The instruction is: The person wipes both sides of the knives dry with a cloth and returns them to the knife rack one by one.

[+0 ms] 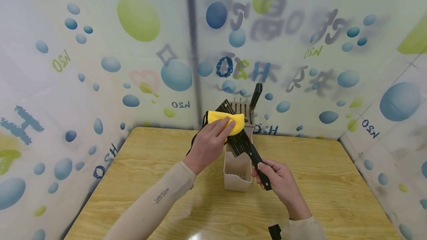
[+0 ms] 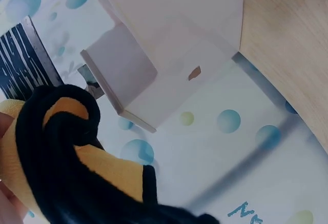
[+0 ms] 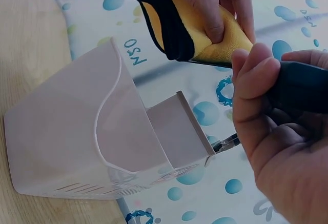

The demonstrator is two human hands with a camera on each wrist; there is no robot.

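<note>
My right hand [image 1: 281,182] grips the black riveted handle of a cleaver [image 1: 241,144], which slants up and to the left. Its broad dark blade carries pale streaks. With my left hand [image 1: 207,143] I pinch a yellow cloth [image 1: 237,120] with black edging, folded over the blade. Part of the blade is hidden under the cloth; its streaked end shows past the cloth in the left wrist view. Beneath and behind the cleaver stands a beige knife holder [image 3: 56,131], with an open compartment in front and a slotted upper part at the back.
A second knife with a black handle [image 1: 256,97] stands in the holder's back slots. The wood-grain table [image 1: 150,180] reaches back to a wall [image 1: 133,66] covered with blue and green bubble prints. A small black object [image 1: 275,231] shows at the bottom edge, near the right sleeve.
</note>
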